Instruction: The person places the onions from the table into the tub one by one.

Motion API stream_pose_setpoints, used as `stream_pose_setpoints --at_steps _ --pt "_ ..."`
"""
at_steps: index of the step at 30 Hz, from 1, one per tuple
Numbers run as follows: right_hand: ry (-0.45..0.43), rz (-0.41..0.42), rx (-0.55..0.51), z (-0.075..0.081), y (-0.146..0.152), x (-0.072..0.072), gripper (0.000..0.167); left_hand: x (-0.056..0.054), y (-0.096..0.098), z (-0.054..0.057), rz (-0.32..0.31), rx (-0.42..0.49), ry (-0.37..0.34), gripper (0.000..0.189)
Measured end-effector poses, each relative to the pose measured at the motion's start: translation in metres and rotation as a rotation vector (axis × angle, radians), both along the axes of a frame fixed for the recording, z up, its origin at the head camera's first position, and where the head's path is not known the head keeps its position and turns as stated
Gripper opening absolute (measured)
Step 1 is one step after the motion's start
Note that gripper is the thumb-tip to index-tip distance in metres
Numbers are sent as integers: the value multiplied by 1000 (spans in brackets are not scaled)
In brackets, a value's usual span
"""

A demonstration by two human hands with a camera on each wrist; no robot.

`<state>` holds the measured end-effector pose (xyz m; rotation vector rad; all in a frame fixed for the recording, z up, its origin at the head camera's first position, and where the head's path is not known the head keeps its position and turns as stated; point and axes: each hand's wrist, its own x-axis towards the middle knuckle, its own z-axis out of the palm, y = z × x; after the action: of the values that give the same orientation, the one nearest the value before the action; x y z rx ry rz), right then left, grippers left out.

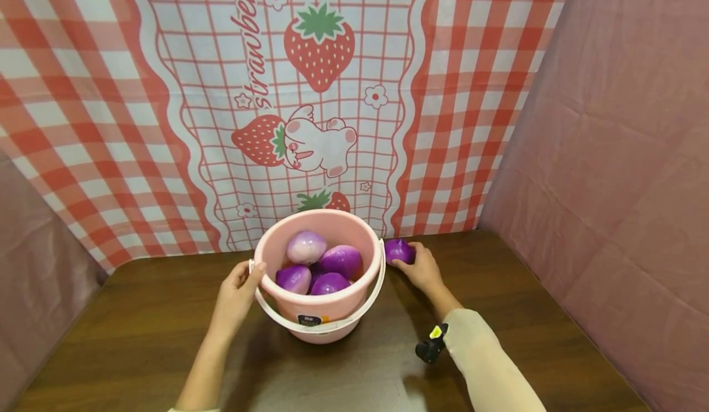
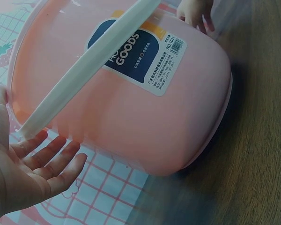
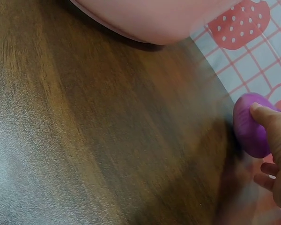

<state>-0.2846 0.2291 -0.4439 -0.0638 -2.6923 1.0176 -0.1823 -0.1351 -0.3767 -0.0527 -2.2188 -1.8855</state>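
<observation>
A pink bucket (image 1: 317, 306) with a white handle (image 1: 354, 321) stands upright on the table. Several purple-and-white onions (image 1: 306, 247) lie inside it. At its left side, my left hand (image 1: 237, 295) grips the rim, thumb on top and fingers against the outer wall beneath the handle's end, as the left wrist view shows. To the right of the bucket, my right hand (image 1: 423, 269) holds another purple onion (image 1: 398, 250) near the table's back edge. In the right wrist view the thumb presses on this onion (image 3: 251, 125); some fingers are partly out of frame.
The brown wooden table (image 1: 332, 375) ends at a red-and-white checked cloth (image 1: 465, 122) with strawberry prints hanging behind it. Pinkish fabric (image 1: 620, 172) hangs on the right and left. A black strap device (image 1: 431, 344) sits on the right wrist.
</observation>
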Motion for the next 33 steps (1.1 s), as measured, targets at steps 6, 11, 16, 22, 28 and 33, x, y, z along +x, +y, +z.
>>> stream_pose_setpoints --at_steps 6,11,16,22,28,33 --pt "18 -4 -56 -2 -3 0 62 1 0 0 1 15 -4 31" --pt "30 -19 -79 -5 -4 1 64 1 0 0 -1 18 -7 31" --pt "49 -5 -80 -5 -4 3 73 1 0 0 1 17 -10 31" --pt "60 23 3 -5 -1 2 71 0 1 0 -4 20 -9 31" --pt "54 19 -20 -4 2 4 68 0 1 0 -7 23 -9 31" --pt "38 -5 -48 -1 9 5 68 0 1 0 -12 30 0 30"
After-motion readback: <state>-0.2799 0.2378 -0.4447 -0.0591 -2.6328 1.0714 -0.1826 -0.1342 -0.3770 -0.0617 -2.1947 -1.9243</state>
